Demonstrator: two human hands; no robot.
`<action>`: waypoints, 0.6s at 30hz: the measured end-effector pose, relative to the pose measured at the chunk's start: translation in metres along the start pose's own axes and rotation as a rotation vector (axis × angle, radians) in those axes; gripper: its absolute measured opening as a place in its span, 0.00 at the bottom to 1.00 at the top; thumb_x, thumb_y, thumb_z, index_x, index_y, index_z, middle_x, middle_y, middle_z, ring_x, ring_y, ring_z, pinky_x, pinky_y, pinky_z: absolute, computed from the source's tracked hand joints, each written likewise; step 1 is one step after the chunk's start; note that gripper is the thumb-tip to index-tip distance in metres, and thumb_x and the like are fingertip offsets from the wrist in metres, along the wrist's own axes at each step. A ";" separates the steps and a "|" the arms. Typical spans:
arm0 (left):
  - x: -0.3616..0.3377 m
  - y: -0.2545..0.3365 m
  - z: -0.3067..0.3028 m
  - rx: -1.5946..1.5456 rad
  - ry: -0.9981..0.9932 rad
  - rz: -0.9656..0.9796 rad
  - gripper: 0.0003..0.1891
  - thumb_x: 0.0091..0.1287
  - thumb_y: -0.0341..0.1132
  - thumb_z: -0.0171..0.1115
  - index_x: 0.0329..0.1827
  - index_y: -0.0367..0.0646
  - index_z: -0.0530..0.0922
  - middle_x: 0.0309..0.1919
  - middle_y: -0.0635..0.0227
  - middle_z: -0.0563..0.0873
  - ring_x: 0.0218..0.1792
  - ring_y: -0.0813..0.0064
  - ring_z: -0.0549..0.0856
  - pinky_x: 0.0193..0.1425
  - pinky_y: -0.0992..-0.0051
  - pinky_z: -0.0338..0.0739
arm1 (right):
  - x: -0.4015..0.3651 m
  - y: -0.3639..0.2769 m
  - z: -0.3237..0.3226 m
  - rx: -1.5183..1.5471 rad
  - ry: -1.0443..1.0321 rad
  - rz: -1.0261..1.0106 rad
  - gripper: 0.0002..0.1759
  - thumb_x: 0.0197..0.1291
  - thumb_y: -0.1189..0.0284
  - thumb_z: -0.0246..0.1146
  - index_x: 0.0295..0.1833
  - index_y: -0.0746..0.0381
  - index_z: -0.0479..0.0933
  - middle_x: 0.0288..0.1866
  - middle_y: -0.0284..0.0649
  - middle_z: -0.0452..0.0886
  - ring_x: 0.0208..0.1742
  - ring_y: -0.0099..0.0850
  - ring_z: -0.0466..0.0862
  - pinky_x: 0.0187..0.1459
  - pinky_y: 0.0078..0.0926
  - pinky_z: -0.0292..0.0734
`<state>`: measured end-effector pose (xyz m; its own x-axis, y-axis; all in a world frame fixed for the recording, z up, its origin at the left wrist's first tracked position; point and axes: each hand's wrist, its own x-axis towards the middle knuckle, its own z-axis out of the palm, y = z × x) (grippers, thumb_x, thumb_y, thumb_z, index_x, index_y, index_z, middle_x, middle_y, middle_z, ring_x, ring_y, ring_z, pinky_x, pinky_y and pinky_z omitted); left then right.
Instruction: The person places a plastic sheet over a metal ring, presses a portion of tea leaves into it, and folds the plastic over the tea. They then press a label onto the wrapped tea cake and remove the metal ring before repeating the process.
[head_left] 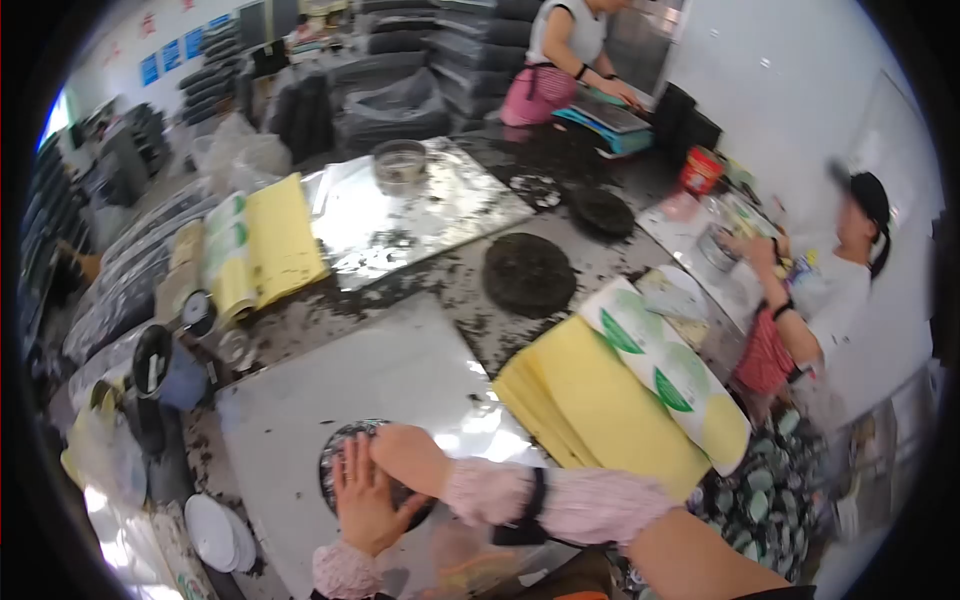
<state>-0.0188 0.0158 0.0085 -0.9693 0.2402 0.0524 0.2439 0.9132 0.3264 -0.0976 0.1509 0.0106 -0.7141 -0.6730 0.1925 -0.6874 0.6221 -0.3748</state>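
A dark round cake of flaky material [335, 470] lies on a shiny metal sheet [300, 400] in front of me. My left hand [366, 500] rests flat on its top, fingers stretched out and thumb apart. Beside it, my right hand [412, 458] is curled against the cake's far right side. The fingertips of the right hand are hidden, and I cannot make out what is in them. Pink sleeve covers reach up both forearms.
Two dark round cakes, one larger [528, 274] and one smaller [602, 213], sit beyond the sheet. Yellow paper [600, 400] is stacked on the right. A metal ring [399, 166] stands on a far sheet. White lids [212, 532] lie left. Two other people work across and right.
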 end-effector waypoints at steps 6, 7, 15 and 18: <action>0.000 -0.008 0.002 0.000 -0.096 0.054 0.32 0.67 0.36 0.56 0.75 0.31 0.68 0.81 0.47 0.59 0.82 0.42 0.53 0.84 0.44 0.42 | -0.071 0.098 -0.004 0.008 0.551 -0.073 0.13 0.53 0.75 0.65 0.45 0.65 0.80 0.44 0.45 0.83 0.47 0.42 0.85 0.47 0.40 0.81; 0.000 -0.007 0.000 -0.010 -0.107 0.067 0.32 0.67 0.33 0.56 0.75 0.30 0.69 0.81 0.47 0.59 0.82 0.41 0.53 0.84 0.44 0.42 | -0.113 0.121 -0.034 -0.100 0.593 0.113 0.13 0.52 0.77 0.66 0.46 0.65 0.82 0.47 0.45 0.85 0.47 0.42 0.85 0.47 0.39 0.82; 0.000 -0.003 0.004 0.032 -0.057 0.073 0.32 0.63 0.33 0.55 0.71 0.26 0.70 0.79 0.44 0.63 0.82 0.41 0.53 0.84 0.44 0.42 | -0.367 0.193 -0.107 -0.889 0.534 0.621 0.18 0.59 0.76 0.68 0.55 0.63 0.84 0.58 0.47 0.86 0.59 0.45 0.85 0.61 0.40 0.80; -0.001 -0.002 0.004 0.036 -0.076 0.071 0.34 0.62 0.34 0.55 0.73 0.25 0.68 0.79 0.44 0.62 0.82 0.42 0.52 0.85 0.44 0.41 | -0.362 0.196 -0.102 -0.812 0.624 0.649 0.16 0.60 0.76 0.68 0.54 0.63 0.85 0.52 0.46 0.88 0.54 0.46 0.87 0.58 0.40 0.82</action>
<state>-0.0178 0.0153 0.0046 -0.9449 0.3273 0.0018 0.3137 0.9040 0.2903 0.0121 0.5575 -0.0397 -0.7438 0.0266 0.6679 0.0995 0.9925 0.0712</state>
